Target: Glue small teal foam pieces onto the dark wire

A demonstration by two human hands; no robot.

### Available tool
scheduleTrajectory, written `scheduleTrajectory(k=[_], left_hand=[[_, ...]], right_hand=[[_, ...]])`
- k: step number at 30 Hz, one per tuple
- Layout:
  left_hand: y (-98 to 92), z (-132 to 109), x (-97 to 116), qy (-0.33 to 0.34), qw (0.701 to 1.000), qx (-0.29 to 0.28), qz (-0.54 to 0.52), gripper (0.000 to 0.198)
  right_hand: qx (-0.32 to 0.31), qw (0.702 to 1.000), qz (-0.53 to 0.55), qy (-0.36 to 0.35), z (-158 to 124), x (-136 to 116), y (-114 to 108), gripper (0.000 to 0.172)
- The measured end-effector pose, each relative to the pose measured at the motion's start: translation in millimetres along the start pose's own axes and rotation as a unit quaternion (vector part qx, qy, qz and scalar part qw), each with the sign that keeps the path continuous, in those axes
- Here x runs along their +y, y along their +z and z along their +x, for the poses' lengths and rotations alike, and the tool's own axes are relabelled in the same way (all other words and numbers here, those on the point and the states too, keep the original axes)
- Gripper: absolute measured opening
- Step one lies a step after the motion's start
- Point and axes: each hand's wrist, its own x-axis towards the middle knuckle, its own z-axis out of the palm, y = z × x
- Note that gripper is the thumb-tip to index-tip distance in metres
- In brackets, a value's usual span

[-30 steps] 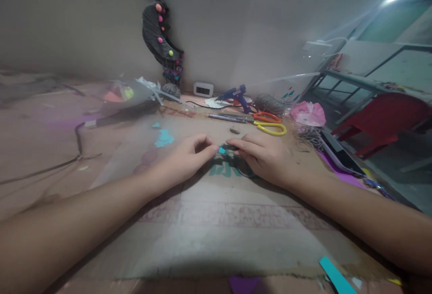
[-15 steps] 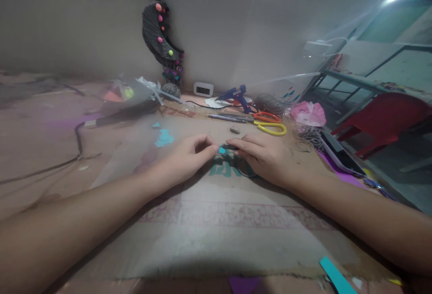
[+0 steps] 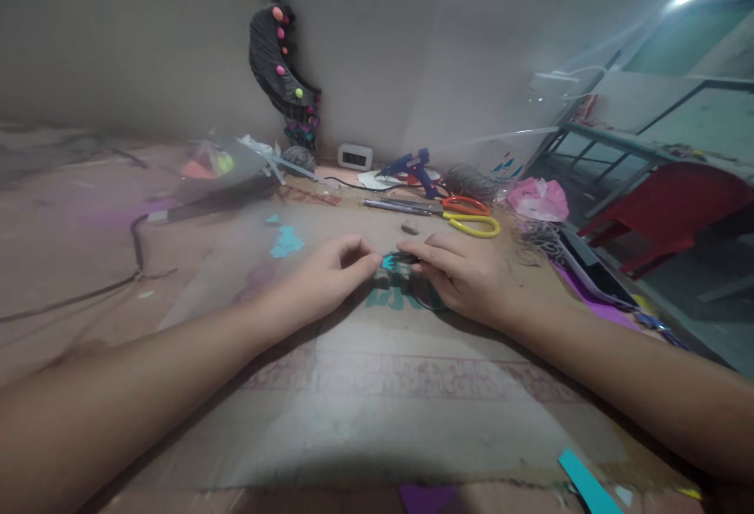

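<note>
Cardboard sheet (image 3: 377,412) covered the floor as the work surface. Nearest edge: a teal strip (image 3: 586,482) at bottom right, a purple scrap (image 3: 424,497) at bottom centre. Both forearms ran in from the lower corners and met mid-sheet.

Left hand (image 3: 321,274): fingers curled, thumb and forefinger tips pinched on the small teal piece (image 3: 387,262). Right hand (image 3: 465,274): palm down, fingers stretched out and uncurled, tips touching the same piece from the other side. The piece sat on the cardboard between the two sets of fingertips. A dark ring (image 3: 427,298) lay partly under the right hand; what it was could not be told.

Further out: teal scraps (image 3: 287,241) left of the hands, yellow-handled scissors (image 3: 474,223) and orange-handled scissors (image 3: 465,203) just beyond the right hand, a pink bag (image 3: 539,198) to their right. Then a blue glue gun (image 3: 412,166) and a small white clock (image 3: 355,156) at the wall foot. A dark crescent decoration (image 3: 276,66) with coloured beads leaned on the wall. Red chair (image 3: 671,207) stood far right.
</note>
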Motion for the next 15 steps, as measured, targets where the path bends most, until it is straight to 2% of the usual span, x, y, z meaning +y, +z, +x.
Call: scheduleTrajectory(k=[7, 15], left_hand=[[0.5, 0.5, 0.6, 0.003, 1.0, 0.0, 0.006, 0.026], [0.5, 0.8, -1.8, 0.004, 1.0, -0.003, 0.003, 0.027]], right_hand=[[-0.017, 1.0, -0.006, 0.004, 0.8, -1.2, -3.1, 0.026], [-0.01, 1.0, 0.008, 0.005, 0.9, -0.8, -1.1, 0.025]])
